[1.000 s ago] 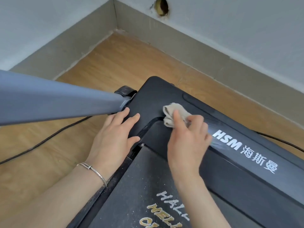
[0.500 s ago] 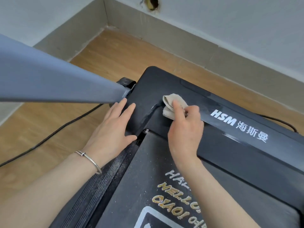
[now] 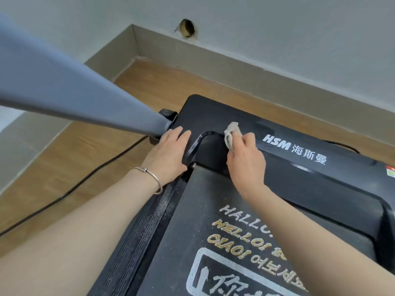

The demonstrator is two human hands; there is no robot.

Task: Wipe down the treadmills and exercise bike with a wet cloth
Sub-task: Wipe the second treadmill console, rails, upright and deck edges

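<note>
A black treadmill (image 3: 213,113) lies low on the wood floor, its glossy motor cover marked HSM in white. My right hand (image 3: 245,161) presses a small beige cloth (image 3: 230,134) against the cover's inner edge, just left of the logo. My left hand (image 3: 168,153) lies flat and open on the cover's left corner, next to the base of the grey upright post (image 3: 64,92). The dusty running belt (image 3: 213,242) with printed greetings runs toward me under both forearms.
A black power cable (image 3: 85,182) trails across the wood floor (image 3: 74,159) on the left. The grey post slants across the upper left of the view. Grey skirting and white walls meet in a corner behind the treadmill, with a round hole in the wall (image 3: 187,28).
My view has pulled back and tilted up, showing more belt and wall. The cloth hand stays at the cover's inner edge, shifting slightly; the left hand remains flat on the corner.
</note>
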